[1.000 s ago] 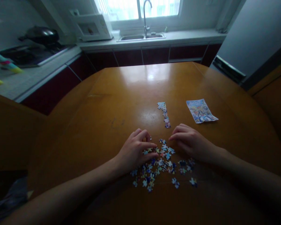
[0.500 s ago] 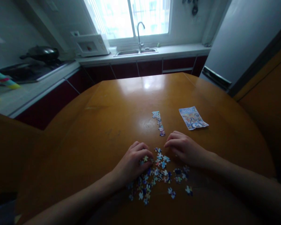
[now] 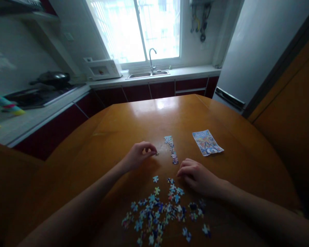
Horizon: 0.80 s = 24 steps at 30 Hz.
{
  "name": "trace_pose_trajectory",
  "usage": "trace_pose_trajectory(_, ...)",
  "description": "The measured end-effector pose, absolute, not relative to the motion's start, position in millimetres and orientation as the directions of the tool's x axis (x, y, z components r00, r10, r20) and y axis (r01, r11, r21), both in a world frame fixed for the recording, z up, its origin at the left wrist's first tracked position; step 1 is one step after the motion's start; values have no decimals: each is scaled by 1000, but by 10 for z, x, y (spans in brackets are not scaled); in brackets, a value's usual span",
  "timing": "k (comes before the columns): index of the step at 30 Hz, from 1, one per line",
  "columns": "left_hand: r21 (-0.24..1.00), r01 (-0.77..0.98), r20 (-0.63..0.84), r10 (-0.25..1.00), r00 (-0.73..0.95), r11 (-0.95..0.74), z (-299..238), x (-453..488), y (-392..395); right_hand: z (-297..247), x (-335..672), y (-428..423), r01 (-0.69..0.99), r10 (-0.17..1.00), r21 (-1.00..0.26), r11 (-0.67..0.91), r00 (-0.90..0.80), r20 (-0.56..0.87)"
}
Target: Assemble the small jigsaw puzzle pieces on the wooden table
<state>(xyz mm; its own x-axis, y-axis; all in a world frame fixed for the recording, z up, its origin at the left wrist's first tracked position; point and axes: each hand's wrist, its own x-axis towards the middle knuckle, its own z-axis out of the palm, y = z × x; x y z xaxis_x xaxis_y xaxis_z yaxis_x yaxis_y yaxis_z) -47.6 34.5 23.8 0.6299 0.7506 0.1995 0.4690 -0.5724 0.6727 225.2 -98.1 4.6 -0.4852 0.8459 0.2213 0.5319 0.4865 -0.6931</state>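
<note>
Between thumb and fingertips, my left hand (image 3: pixel 139 155) pinches a small puzzle piece (image 3: pixel 157 154) just left of the joined puzzle strip (image 3: pixel 172 149). The strip is a narrow column of connected pieces lying on the table. My right hand (image 3: pixel 195 174) rests on the wood below and right of the strip, its fingers curled; whether anything is under them is hidden. Many loose puzzle pieces (image 3: pixel 154 214) lie scattered nearer to me, below both hands. A single light-blue piece (image 3: pixel 155 179) sits apart at the upper edge of that scatter.
A printed picture sheet (image 3: pixel 207 142) lies right of the strip on the wooden table (image 3: pixel 92 151). Beyond the table's far edge are a counter with a sink (image 3: pixel 148 74) and a microwave (image 3: pixel 104 69). A covered pan (image 3: pixel 53 77) stands on the stove at left; a fridge is at right.
My left hand has lifted from the loose pieces and moved up and away, now holding a piece beside the strip. My right hand stays nearly in place. The camera view has tilted upward.
</note>
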Motion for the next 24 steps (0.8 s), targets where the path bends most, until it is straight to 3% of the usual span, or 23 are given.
trace_pose_trajectory(11,725,401,295,779,553,-560,-198,135,895,38,2417,-869,515,889,-741,431,-383,252)
trace_pose_trajectory(24,575,443,357,698,620,-688,-148,185,787,64,2357,-912,498,878,-759,420,-434,202)
